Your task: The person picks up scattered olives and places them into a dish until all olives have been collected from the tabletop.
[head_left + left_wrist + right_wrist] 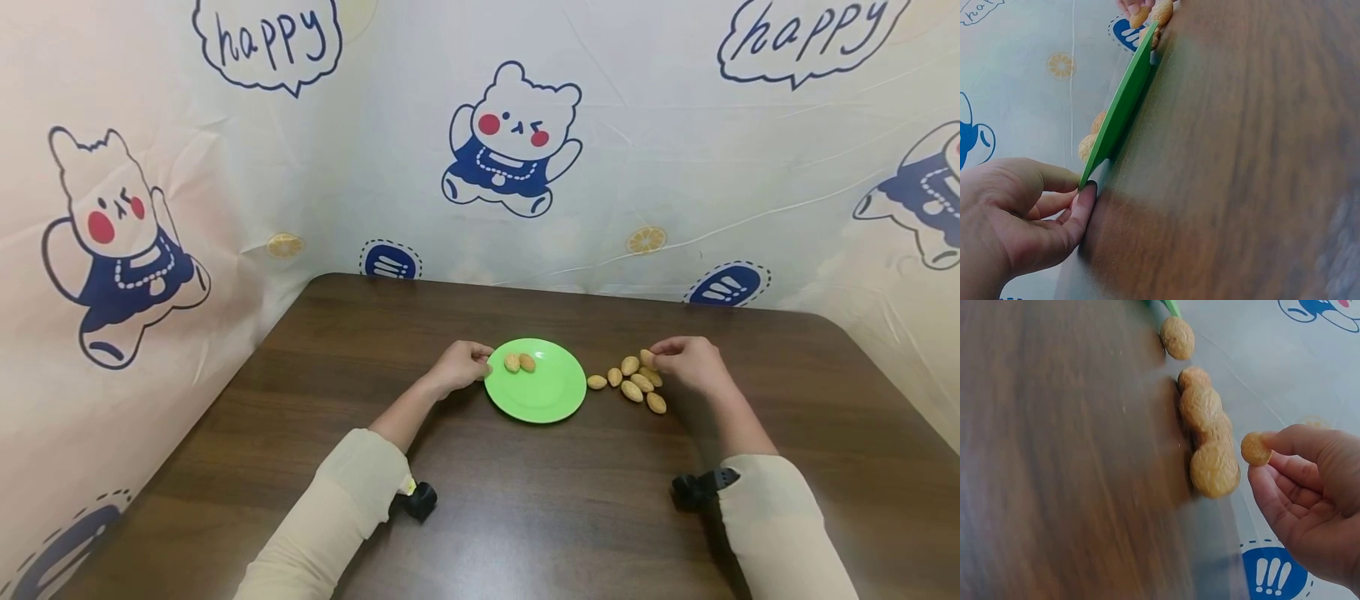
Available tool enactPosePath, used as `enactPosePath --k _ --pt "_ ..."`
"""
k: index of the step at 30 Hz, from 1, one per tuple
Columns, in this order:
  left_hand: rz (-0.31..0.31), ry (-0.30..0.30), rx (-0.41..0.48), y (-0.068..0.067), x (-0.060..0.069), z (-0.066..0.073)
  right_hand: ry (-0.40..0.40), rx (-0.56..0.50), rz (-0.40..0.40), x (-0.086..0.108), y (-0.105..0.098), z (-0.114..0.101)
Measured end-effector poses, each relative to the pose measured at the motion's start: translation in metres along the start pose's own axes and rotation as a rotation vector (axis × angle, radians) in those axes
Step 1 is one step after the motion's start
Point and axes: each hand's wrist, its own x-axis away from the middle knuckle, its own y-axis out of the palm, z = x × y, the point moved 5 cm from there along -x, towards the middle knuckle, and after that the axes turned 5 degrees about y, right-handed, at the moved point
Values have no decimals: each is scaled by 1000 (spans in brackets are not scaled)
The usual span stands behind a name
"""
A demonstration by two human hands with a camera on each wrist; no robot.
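Head view: the left hand [459, 365] touches the left rim of the plate [536, 402], where two nuts [512, 363] lie; loose nuts [632, 391] and the right hand [693, 363] are right of the plate. Left wrist: fingers pinch the rim. Right wrist: fingers pinch one nut [1255, 449].

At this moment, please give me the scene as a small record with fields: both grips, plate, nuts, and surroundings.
Left grip: pinches the rim of the green plate at its left side
Right grip: pinches one nut between thumb and fingers
Plate contents: two nuts, side by side, toward the far left
Loose nuts: a cluster right of the plate; one lies closest to its rim
Surface: dark wooden table
Background: pale sheet with cartoon figures and "happy"
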Motion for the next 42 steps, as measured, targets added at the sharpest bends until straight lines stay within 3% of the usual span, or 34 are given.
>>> enactPosePath --k 17,42 --pt "9 15 -34 -1 2 6 -35 -58 -14 -4 18 -24" --pt "-3 3 -32 0 3 5 -62 -125 -99 -11 53 -70"
